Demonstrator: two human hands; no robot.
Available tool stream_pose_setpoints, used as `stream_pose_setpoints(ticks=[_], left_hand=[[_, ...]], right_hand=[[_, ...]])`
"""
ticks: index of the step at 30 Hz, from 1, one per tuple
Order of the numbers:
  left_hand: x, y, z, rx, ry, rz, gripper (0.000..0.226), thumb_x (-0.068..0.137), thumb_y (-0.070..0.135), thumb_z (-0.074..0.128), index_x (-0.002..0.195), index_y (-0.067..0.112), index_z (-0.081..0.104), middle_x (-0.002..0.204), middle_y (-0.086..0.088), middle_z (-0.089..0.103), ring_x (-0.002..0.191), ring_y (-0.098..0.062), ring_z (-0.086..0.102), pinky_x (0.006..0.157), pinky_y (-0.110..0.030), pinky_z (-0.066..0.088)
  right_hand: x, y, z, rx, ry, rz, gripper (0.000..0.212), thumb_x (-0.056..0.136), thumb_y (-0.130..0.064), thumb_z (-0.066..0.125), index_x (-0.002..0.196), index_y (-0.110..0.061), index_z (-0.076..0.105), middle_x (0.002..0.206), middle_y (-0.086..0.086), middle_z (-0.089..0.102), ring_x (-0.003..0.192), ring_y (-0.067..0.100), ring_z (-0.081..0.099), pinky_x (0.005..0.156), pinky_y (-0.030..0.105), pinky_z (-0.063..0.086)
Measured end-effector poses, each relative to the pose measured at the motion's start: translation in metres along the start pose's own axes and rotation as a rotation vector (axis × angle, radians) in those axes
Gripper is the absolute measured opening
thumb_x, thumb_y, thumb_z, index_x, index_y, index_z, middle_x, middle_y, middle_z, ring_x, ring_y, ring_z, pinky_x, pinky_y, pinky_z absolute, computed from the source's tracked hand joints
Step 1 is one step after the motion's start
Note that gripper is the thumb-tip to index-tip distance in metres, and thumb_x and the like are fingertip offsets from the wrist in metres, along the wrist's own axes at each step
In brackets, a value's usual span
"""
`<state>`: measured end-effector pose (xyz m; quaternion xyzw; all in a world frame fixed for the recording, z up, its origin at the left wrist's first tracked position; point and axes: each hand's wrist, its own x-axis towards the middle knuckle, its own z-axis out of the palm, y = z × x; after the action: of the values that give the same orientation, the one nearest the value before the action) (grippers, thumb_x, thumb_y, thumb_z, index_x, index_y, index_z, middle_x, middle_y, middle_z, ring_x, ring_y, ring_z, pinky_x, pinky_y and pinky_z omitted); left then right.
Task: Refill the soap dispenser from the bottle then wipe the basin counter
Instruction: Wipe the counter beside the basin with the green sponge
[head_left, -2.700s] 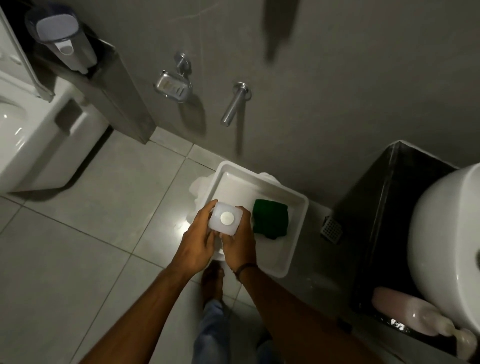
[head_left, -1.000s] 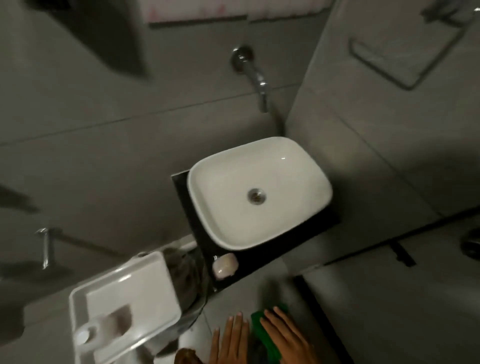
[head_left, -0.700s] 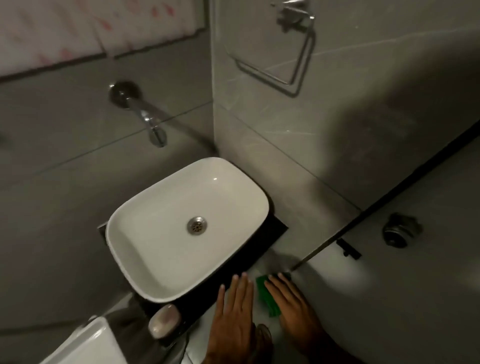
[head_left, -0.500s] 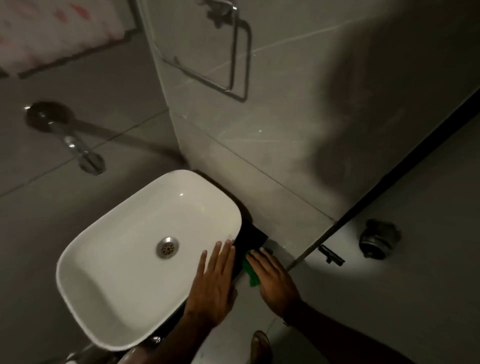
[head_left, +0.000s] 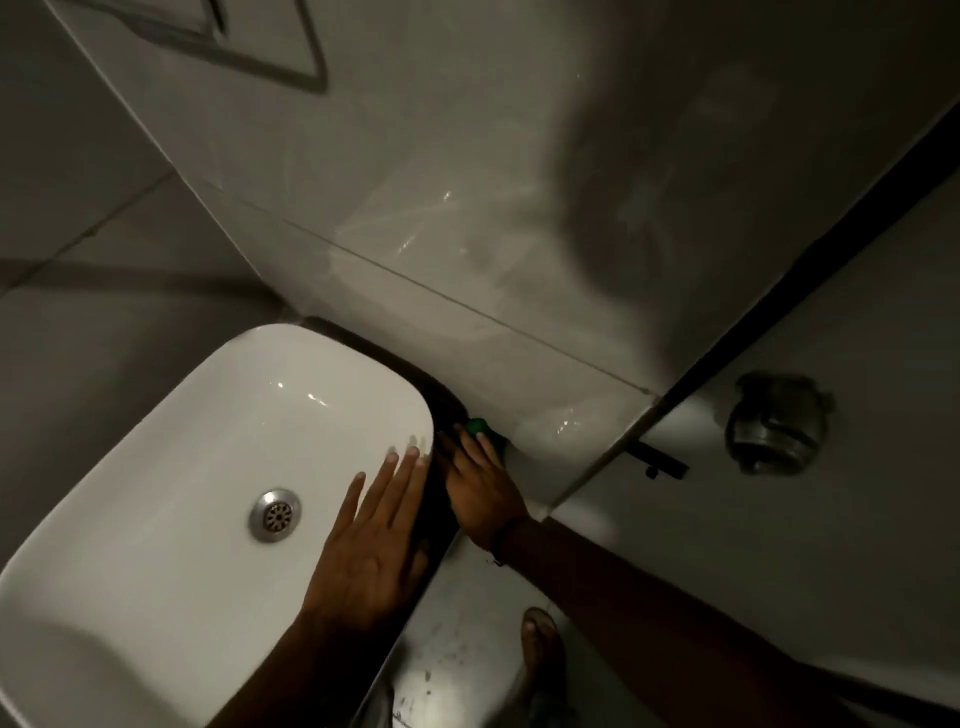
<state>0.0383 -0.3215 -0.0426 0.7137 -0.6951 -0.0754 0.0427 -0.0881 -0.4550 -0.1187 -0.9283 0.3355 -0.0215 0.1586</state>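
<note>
A white rectangular basin (head_left: 171, 493) with a metal drain (head_left: 275, 514) stands on a narrow black counter (head_left: 415, 374). My left hand (head_left: 374, 545) lies flat with fingers spread over the basin's right rim. My right hand (head_left: 480, 483) presses a green cloth (head_left: 477, 427) onto the dark counter strip between the basin and the grey tiled wall; only the cloth's far tip shows beyond my fingers. The soap dispenser and the refill bottle are out of view.
Grey tiled walls close in behind and to the right of the basin. A door with a round metal knob (head_left: 774, 431) and a black latch (head_left: 660, 462) stands at the right. A towel ring (head_left: 270, 62) hangs at upper left. My foot (head_left: 540, 644) rests on the floor.
The view swung from the floor tub to the basin. My right hand carried the green cloth up onto the counter beside the basin, and my left hand came to rest on the basin rim.
</note>
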Motion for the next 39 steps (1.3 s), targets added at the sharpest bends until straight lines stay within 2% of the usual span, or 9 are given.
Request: stream_pose_setpoints(ticks=[4, 7, 13, 16, 19, 25, 31, 36, 39], left_hand=[[-0.006, -0.001, 0.0, -0.042, -0.022, 0.002, 0.077, 0.105, 0.049, 0.032, 0.169, 0.015, 0.008, 0.178, -0.006, 0.008, 0.165, -0.023, 0.007, 0.131, -0.049, 0.012], [-0.021, -0.009, -0.004, -0.012, -0.058, 0.048, 0.077, 0.102, 0.043, 0.034, 0.168, 0.01, 0.013, 0.177, -0.009, 0.01, 0.164, -0.026, 0.01, 0.129, -0.055, 0.022], [-0.06, -0.025, -0.007, 0.024, -0.093, 0.123, 0.079, 0.098, 0.039, 0.041, 0.166, 0.006, 0.018, 0.177, -0.011, 0.014, 0.163, -0.028, 0.016, 0.126, -0.054, 0.026], [-0.076, -0.029, -0.01, 0.014, -0.102, 0.153, 0.08, 0.098, 0.039, 0.041, 0.167, 0.007, 0.015, 0.177, -0.011, 0.013, 0.163, -0.028, 0.015, 0.128, -0.051, 0.022], [-0.092, -0.034, -0.013, 0.006, -0.128, 0.17, 0.08, 0.098, 0.04, 0.04, 0.167, 0.008, 0.013, 0.177, -0.009, 0.011, 0.164, -0.027, 0.013, 0.128, -0.05, 0.021], [-0.102, -0.039, -0.016, -0.036, -0.171, 0.167, 0.084, 0.094, 0.042, 0.032, 0.167, 0.012, 0.002, 0.177, -0.004, -0.002, 0.164, -0.023, 0.004, 0.132, -0.047, 0.013], [-0.114, -0.051, -0.013, -0.089, -0.207, 0.183, 0.085, 0.095, 0.042, 0.031, 0.167, 0.021, -0.01, 0.177, 0.003, -0.011, 0.165, -0.018, -0.006, 0.133, -0.045, 0.009], [-0.117, -0.052, -0.012, -0.072, -0.204, 0.178, 0.086, 0.094, 0.041, 0.034, 0.165, 0.024, -0.012, 0.177, 0.002, -0.01, 0.165, -0.019, -0.004, 0.133, -0.044, 0.008], [-0.117, -0.052, -0.014, -0.1, -0.213, 0.185, 0.088, 0.096, 0.033, 0.044, 0.166, 0.022, -0.009, 0.177, 0.001, -0.008, 0.165, -0.021, -0.003, 0.133, -0.047, 0.01]], right_hand=[[-0.033, -0.014, 0.018, 0.012, 0.034, -0.123, 0.045, 0.102, -0.016, 0.047, 0.145, -0.012, 0.057, 0.151, 0.008, 0.056, 0.145, 0.033, 0.045, 0.12, 0.051, 0.033], [-0.059, 0.003, 0.015, -0.048, -0.092, -0.243, 0.058, 0.094, -0.016, 0.025, 0.143, -0.01, 0.056, 0.152, 0.013, 0.052, 0.15, 0.036, 0.035, 0.122, 0.054, 0.027], [-0.037, -0.026, 0.019, 0.008, 0.001, 0.011, 0.052, 0.102, -0.021, 0.028, 0.142, -0.005, 0.058, 0.153, 0.015, 0.052, 0.15, 0.038, 0.034, 0.124, 0.055, 0.023], [-0.067, -0.055, 0.044, 0.013, 0.08, -0.101, 0.043, 0.098, -0.012, 0.05, 0.14, -0.008, 0.059, 0.15, 0.013, 0.055, 0.148, 0.036, 0.039, 0.125, 0.051, 0.022], [-0.106, -0.05, 0.048, -0.02, 0.085, -0.28, 0.049, 0.095, -0.007, 0.046, 0.142, -0.01, 0.057, 0.149, 0.011, 0.055, 0.148, 0.036, 0.039, 0.124, 0.051, 0.027], [-0.088, -0.078, 0.04, 0.005, 0.079, -0.015, 0.046, 0.1, -0.011, 0.044, 0.143, -0.007, 0.057, 0.152, 0.015, 0.053, 0.152, 0.035, 0.033, 0.128, 0.048, 0.015], [-0.145, -0.127, 0.081, 0.005, 0.092, -0.366, 0.052, 0.094, -0.008, 0.043, 0.145, -0.015, 0.053, 0.147, 0.007, 0.056, 0.145, 0.033, 0.04, 0.126, 0.045, 0.021], [-0.13, -0.122, 0.07, -0.01, 0.092, -0.168, 0.054, 0.091, -0.004, 0.045, 0.144, -0.011, 0.056, 0.148, 0.01, 0.057, 0.148, 0.036, 0.039, 0.127, 0.05, 0.021], [-0.135, -0.163, 0.089, 0.066, 0.131, -0.26, 0.046, 0.095, -0.008, 0.04, 0.136, -0.009, 0.062, 0.14, 0.012, 0.061, 0.141, 0.037, 0.046, 0.12, 0.053, 0.031]])
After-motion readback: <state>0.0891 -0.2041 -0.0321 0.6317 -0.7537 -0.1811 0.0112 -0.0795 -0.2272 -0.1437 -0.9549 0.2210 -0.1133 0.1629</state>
